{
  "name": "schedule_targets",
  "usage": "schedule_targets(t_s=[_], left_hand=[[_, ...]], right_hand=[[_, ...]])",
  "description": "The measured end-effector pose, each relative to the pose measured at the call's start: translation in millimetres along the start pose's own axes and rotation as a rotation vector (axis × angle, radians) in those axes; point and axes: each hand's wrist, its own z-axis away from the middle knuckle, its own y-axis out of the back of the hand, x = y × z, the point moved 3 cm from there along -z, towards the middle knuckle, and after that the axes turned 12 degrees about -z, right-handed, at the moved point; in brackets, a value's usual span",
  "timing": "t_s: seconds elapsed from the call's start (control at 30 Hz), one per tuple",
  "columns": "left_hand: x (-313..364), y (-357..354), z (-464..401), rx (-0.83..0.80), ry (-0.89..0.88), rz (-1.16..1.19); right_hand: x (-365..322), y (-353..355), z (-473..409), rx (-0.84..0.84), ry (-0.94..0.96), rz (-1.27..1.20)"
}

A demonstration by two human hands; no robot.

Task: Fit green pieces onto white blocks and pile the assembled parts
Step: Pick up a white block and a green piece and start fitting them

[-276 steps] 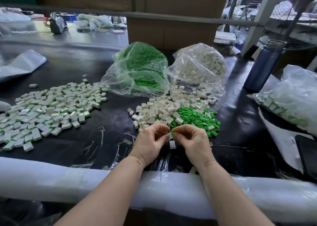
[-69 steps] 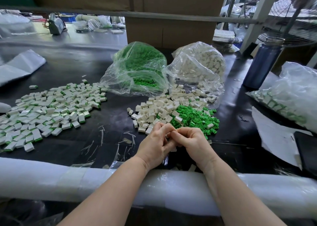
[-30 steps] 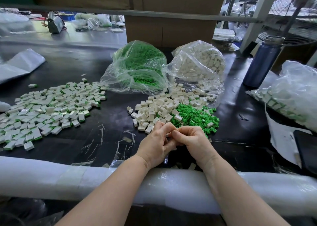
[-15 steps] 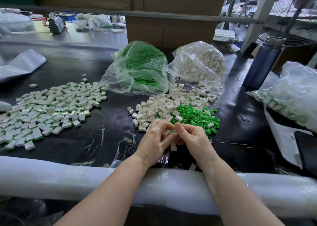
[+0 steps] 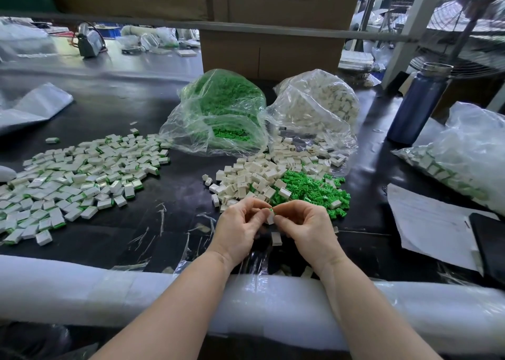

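Mid-job at the black surface (image 5: pixel 177 195): a wide spread of assembled parts (image 5: pixel 79 179) lies far left, w/ loose white blocks (image 5: pixel 254 176) and green pieces (image 5: pixel 311 188) left to do. The left hand (image 5: pixel 240 228) and right hand (image 5: pixel 306 225) pinch one white block (image 5: pixel 270 218), green tip showing, betw. curled fingers (image 5: pixel 284 209); seating hard to make out.

small white block (image 5: pixel 270 218), green piece (image 5: pixel 270 209) on top

White blocks (image 5: pixel 252 177) beside bright green pieces (image 5: pixel 308 188); black table (image 5: pixel 175 193); bottle (image 5: pixel 418 105) seemingly dark blue.
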Motion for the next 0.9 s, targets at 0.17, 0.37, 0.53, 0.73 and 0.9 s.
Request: schedule_targets(t_s=[0.17, 0.37, 0.53, 0.73, 0.9], left_hand=[[1, 2, 1, 0.027, 0.014, 0.049], [3, 4, 0, 0.101, 0.023, -0.049], [6, 4, 3, 0.059, 0.007, 0.013], [6, 10, 4, 0.244, 0.02, -0.006], [3, 26, 5, 0.61, 0.035, -0.248]], right_hand=[[-3, -1, 1, 0.019, 0.029, 0.073], [-4, -3, 2, 0.024, 0.052, 0.137], [-6, -1, 2, 0.024, 0.062, 0.143], [-5, -1, 3, 0.085, 0.053, 0.195], [-4, 7, 2, 0.188, 0.011, 0.166]])
